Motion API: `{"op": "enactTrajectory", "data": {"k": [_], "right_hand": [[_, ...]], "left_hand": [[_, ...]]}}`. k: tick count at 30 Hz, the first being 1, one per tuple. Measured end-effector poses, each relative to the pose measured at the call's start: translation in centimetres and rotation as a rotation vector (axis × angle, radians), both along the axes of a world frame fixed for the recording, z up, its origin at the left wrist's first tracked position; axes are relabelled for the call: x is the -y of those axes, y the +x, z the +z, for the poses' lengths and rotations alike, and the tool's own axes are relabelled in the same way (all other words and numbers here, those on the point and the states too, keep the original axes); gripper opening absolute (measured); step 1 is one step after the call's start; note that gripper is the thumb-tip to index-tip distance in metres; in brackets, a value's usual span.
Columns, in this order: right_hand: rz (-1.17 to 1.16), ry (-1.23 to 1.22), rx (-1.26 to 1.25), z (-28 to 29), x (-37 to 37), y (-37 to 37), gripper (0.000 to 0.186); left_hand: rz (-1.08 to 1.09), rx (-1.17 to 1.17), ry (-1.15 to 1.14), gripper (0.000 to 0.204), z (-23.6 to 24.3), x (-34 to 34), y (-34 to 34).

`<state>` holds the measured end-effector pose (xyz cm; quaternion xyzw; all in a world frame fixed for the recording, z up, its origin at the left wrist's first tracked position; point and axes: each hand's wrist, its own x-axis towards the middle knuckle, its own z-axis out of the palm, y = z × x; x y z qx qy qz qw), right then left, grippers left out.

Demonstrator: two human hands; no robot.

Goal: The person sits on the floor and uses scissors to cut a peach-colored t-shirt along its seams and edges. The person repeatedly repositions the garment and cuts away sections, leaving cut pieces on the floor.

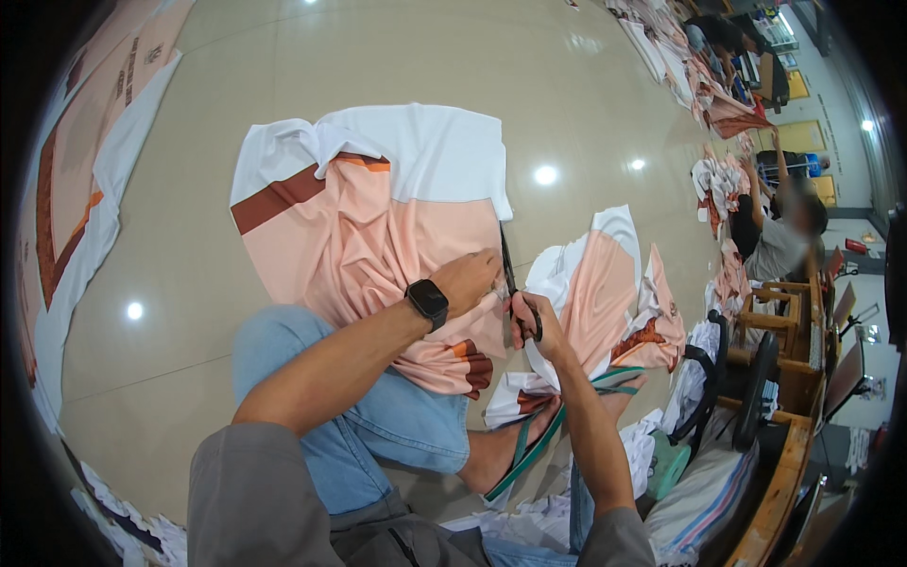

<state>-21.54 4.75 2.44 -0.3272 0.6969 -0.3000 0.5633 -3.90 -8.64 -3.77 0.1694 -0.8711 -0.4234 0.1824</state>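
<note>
A peach fabric piece (354,222) with white, brown and orange bands lies rumpled over the floor and my bent knee. My left hand (470,282), below a black wristwatch (428,300), is closed on the fabric near its right edge. In my right hand (535,323) are black scissors (509,260), gripped by their handles with the blades pointing away from me along that edge. Whether the blades are parted is too fine to tell. Just right of the scissors lies another peach and white fabric piece (602,293), partly by my sandalled foot (529,444).
Long printed fabric (85,189) spreads along the left floor. Fabric heaps (723,194) line the right side, near a seated person (779,231). Wooden furniture (789,482) and a striped sack (704,501) stand at the lower right. Pale tiled floor (312,57) stretches beyond the fabric.
</note>
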Motion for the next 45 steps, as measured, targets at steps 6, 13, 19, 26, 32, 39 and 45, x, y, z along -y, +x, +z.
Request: {"op": "enactTrajectory", "data": {"k": [6,13,19,26,32,39,45], "right_hand": [[-0.001,0.03,-0.03,0.0,1.9,0.3,0.074],[-0.008,0.044,-0.026,-0.1,-1.9,0.8,0.071],[-0.019,0.047,-0.02,0.2,-2.1,1.1,0.072],[0.005,0.018,-0.109,-0.6,1.5,0.7,0.068],[-0.027,0.016,-0.125,-0.5,2.3,1.2,0.068],[-0.042,0.019,-0.102,-0.5,2.3,1.5,0.068],[-0.02,0.021,-0.054,-0.1,4.4,1.0,0.067]], "left_hand": [[0.008,-0.02,0.072,0.033,-0.8,0.3,-0.1],[0.03,0.015,0.045,0.027,-0.5,0.4,-0.1],[0.025,0.055,0.046,0.025,-1.0,0.3,-0.1],[-0.017,0.05,0.104,0.021,0.5,0.7,0.3],[-0.026,0.058,0.066,0.023,-0.6,0.8,0.1],[-0.03,0.01,0.156,0.017,0.4,1.1,0.3],[-0.038,0.032,0.109,0.017,-0.2,1.2,0.1]]}}
